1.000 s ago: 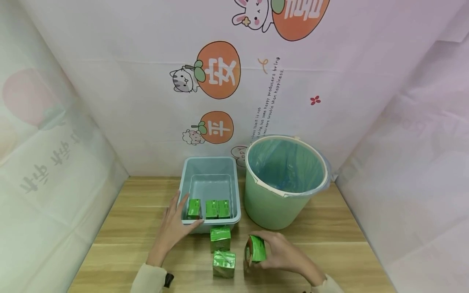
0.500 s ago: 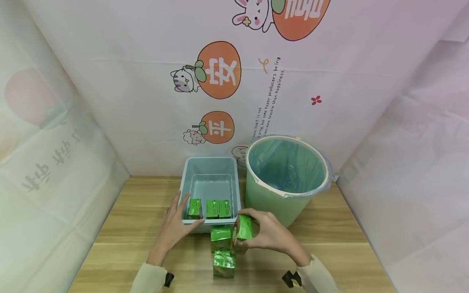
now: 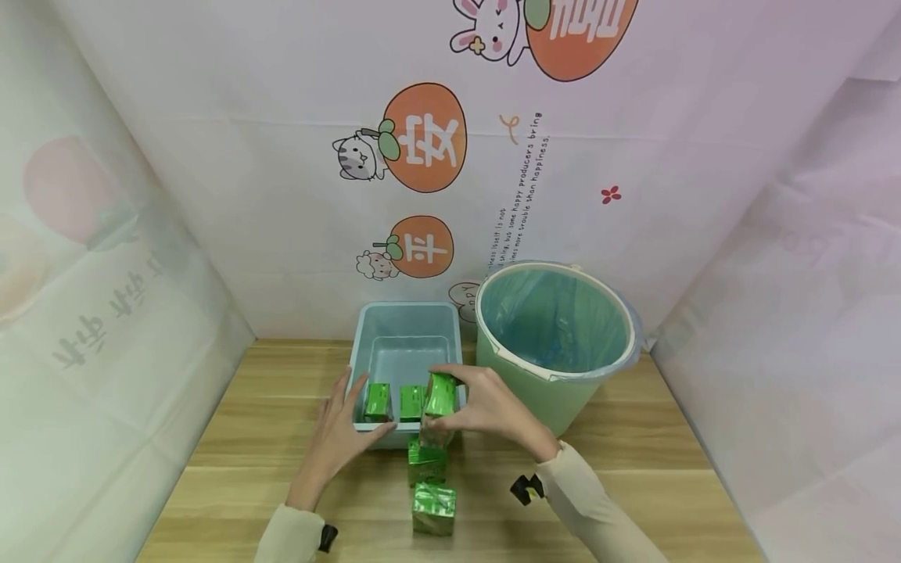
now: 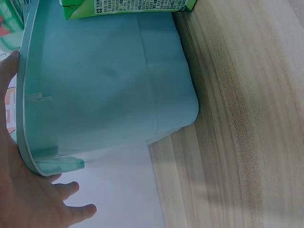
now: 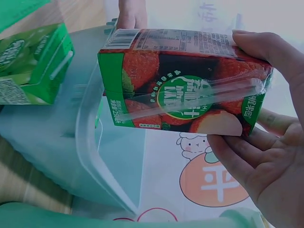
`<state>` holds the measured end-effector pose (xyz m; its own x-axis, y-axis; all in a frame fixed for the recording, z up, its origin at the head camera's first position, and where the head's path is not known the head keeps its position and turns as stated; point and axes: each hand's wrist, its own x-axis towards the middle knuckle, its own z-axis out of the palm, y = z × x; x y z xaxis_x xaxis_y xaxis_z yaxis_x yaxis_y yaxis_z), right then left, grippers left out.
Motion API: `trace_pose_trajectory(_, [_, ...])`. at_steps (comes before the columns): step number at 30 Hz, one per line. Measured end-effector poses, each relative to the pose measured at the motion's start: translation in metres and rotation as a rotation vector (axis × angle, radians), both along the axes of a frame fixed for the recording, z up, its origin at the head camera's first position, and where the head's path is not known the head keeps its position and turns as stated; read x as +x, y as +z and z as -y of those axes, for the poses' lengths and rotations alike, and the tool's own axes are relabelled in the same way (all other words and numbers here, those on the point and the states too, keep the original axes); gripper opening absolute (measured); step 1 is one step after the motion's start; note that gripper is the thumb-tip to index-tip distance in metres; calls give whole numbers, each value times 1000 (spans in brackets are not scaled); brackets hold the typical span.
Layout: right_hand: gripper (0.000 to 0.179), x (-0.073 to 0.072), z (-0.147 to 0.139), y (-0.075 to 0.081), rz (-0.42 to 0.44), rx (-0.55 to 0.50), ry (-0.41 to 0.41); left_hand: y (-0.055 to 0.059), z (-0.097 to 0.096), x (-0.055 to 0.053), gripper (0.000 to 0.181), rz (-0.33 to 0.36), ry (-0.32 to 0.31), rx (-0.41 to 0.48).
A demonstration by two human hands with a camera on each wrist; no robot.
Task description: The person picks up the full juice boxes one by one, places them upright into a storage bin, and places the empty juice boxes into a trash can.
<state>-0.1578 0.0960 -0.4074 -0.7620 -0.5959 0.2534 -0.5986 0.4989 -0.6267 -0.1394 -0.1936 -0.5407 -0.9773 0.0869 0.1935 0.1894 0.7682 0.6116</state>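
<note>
Our left hand is spread, thumb apart; our right hand grips between thumb and fingers; both forearms extend forward.

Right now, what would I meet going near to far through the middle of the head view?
Nearest juice box, second juice box, tub, printed backdrop. Left out: the held juice box in the right hand, which overlaps the tub.

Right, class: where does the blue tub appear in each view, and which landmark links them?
Head: tub, lower half, just left of centre.
Left wrist: tub, large, upper left.
Right wrist: tub, left half, partly behind the held carton.
Shared landmark: left hand at the tub's rim.
</note>
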Motion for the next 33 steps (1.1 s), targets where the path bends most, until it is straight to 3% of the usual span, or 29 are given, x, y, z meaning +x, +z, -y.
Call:
trace_pose_trajectory(18, [75,-54,45,0,45,-26,-29,-4,3,-2,106,-35,-6,4])
trace_pose_trajectory(33, [73,-95,83,-19,83,-16,-56,-4,4,-4,107,-8,-14,16])
